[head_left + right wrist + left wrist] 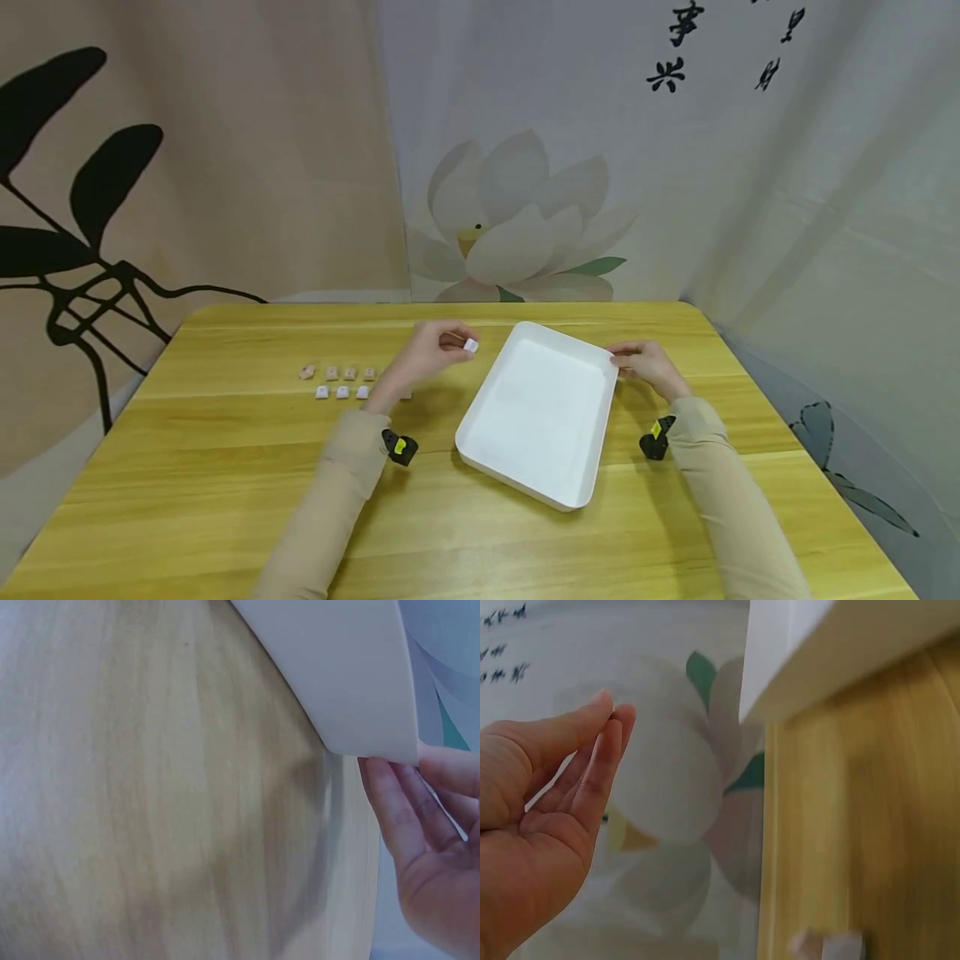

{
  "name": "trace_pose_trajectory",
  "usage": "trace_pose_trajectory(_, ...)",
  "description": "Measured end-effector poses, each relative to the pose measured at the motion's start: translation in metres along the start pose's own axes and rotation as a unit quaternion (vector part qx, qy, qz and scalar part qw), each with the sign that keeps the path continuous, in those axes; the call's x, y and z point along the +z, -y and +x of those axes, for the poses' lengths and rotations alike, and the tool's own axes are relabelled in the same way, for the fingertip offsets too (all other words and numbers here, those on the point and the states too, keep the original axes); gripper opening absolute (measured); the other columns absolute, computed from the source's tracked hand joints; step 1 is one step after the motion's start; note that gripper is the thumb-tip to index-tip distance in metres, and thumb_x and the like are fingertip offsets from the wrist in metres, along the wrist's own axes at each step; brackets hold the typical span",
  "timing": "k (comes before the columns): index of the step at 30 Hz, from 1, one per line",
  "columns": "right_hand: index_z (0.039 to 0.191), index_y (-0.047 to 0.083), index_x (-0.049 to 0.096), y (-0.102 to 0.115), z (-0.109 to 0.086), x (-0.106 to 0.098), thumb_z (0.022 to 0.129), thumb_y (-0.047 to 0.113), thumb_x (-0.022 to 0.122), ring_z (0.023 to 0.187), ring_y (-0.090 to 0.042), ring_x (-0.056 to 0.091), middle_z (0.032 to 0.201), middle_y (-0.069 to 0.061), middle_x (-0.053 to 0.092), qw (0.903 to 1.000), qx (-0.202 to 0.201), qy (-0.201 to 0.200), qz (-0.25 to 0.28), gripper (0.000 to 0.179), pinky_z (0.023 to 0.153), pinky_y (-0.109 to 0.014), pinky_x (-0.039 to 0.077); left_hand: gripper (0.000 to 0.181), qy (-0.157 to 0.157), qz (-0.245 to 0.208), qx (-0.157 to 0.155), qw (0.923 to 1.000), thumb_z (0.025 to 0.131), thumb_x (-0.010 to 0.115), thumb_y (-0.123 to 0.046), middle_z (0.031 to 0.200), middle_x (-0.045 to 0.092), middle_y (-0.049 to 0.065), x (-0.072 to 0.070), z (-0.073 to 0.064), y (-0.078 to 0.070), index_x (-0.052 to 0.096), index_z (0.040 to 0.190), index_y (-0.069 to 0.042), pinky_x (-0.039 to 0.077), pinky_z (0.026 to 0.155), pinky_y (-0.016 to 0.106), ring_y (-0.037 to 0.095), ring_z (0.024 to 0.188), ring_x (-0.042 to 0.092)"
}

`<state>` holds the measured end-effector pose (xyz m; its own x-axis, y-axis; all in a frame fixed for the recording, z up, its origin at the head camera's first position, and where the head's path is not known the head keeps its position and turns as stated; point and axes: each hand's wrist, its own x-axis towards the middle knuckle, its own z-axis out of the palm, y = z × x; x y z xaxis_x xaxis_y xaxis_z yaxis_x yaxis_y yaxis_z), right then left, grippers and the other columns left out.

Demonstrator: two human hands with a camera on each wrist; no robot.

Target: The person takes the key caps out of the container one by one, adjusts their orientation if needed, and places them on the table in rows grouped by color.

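My left hand (433, 353) pinches a small white keycap (471, 345) between thumb and fingertips, just left of the tray's far end. In the left wrist view the left hand (555, 776) has its fingertips together, and the keycap is hidden. A white rectangular tray (536, 408) lies on the table, turned at an angle. At its far right corner my right hand (647, 365) holds the rim. In the right wrist view the thumb and fingers of the right hand (431, 817) meet the tray's corner (360, 697).
On the left of the wooden table (225, 467) are two rows of keycaps: pinkish ones (350, 374) behind, white ones (342, 392) in front. One pinkish keycap (307, 372) sits tilted at the row's left end. My left forearm hides part of both rows. A printed curtain (315, 167) hangs behind the table.
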<state>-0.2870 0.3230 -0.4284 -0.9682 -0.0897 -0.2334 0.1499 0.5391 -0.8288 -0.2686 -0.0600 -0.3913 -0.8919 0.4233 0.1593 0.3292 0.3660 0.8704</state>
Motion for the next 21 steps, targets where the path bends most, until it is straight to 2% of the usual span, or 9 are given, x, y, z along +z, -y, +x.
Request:
trace_pose_trajectory(5, 0.133, -0.009, 0.048, -0.001, 0.001, 0.0, 0.097, 0.013, 0.052, 0.085, 0.0, 0.06, 0.134, -0.03, 0.05, 0.9999, -0.005, 0.005, 0.009, 0.042, 0.086, -0.026, 0.054, 0.025, -0.017, 0.021, -0.02, 0.9994, 0.088, 0.068, -0.013, 0.109, 0.068, 0.014, -0.027, -0.021, 0.014, 0.066, 0.112, -0.006, 0.056, 0.083, 0.033, 0.026, 0.101, 0.066)
trace_pose_trajectory(10, 0.133, -0.009, 0.047, -0.001, 0.001, 0.0, 0.097, 0.013, 0.053, 0.085, 0.001, 0.059, 0.134, -0.029, 0.05, 0.9999, -0.005, 0.008, 0.011, 0.043, 0.087, -0.026, 0.053, 0.026, -0.036, 0.06, -0.053, 0.9961, 0.088, 0.068, -0.015, 0.109, 0.068, 0.015, -0.062, -0.047, 0.031, 0.065, 0.112, -0.005, 0.055, 0.08, 0.034, 0.026, 0.099, 0.065)
trace_pose_trajectory(16, 0.133, -0.009, 0.048, 0.0, 0.002, 0.0, 0.097, 0.013, 0.053, 0.084, 0.001, 0.059, 0.134, -0.029, 0.05, 0.9999, -0.005, 0.009, 0.007, 0.043, 0.085, -0.025, 0.053, 0.026, -0.082, 0.147, -0.106, 0.98, 0.088, 0.067, -0.015, 0.107, 0.068, 0.018, -0.106, -0.083, 0.056, 0.065, 0.111, -0.002, 0.054, 0.078, 0.035, 0.029, 0.096, 0.064)
trace_pose_trajectory(21, 0.132, -0.01, 0.048, 0.0, 0.001, 0.0, 0.097, 0.012, 0.053, 0.082, 0.001, 0.059, 0.132, -0.03, 0.051, 0.9999, -0.006, 0.008, 0.009, 0.042, 0.083, -0.024, 0.053, 0.029, -0.102, 0.18, -0.143, 0.968, 0.087, 0.069, -0.015, 0.108, 0.066, 0.025, -0.129, -0.108, 0.071, 0.065, 0.109, 0.003, 0.053, 0.082, 0.046, 0.038, 0.099, 0.063)
